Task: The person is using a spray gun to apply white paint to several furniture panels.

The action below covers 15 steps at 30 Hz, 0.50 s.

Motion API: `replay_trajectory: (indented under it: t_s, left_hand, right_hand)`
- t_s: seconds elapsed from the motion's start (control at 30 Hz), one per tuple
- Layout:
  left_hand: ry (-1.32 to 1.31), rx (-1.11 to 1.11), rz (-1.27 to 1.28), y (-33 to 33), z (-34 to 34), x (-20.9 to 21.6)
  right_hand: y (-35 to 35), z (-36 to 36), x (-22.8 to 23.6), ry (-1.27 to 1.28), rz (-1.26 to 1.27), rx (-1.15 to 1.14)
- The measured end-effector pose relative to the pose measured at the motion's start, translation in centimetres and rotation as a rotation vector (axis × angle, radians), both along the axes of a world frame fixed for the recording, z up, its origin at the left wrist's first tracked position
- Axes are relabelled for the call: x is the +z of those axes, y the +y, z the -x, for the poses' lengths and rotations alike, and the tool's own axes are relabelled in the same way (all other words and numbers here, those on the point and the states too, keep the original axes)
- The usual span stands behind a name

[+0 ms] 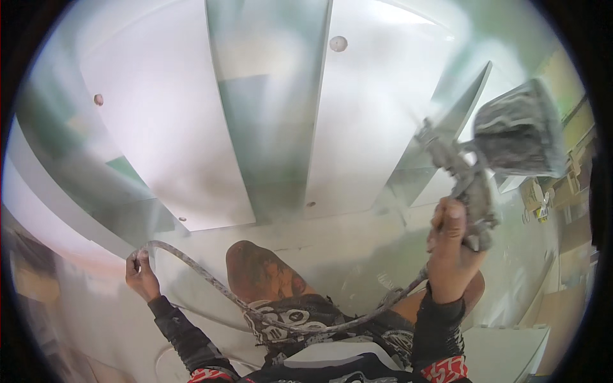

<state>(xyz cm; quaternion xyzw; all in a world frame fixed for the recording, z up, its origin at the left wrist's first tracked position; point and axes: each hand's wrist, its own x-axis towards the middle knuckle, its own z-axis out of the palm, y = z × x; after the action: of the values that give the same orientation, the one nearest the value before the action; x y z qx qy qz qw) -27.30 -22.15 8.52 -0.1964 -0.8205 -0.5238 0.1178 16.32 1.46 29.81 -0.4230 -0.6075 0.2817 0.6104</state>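
My right hand (452, 246) is wrapped round the handle of a paint-crusted spray gun (456, 159), which is blurred by motion. A grey-smeared cup (518, 134) is fixed to the gun and tilts to the right. The gun's nozzle points up and left, toward a white panel (370, 108) with a round hole near its top. Off to the left, my left hand (142, 273) pinches a speckled hose (191, 263) near a curved white edge. The hose sags across my lap and rises toward my right wrist.
Another white panel (159, 108) with small holes lies at the left. A narrower panel (476, 96) stands at the right behind the cup. Cardboard boxes (575, 236) line the right side. A pale board (511, 351) rests at the lower right. Haze blurs parts of the floor (338, 242).
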Motion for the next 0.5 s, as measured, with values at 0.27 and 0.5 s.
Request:
replay_trajectory:
  t_s: [0.27, 0.5]
  left_hand:
    - [-0.027, -0.001, -0.020, 0.3, -0.7, 0.7]
    - [-0.029, 0.020, 0.018, -0.4, -0.9, 1.3]
  right_hand:
    - [0.6, 0.1, -8.4, -0.340, 0.294, 0.075]
    - [0.8, -0.3, -15.1, -0.596, 0.387, 0.103]
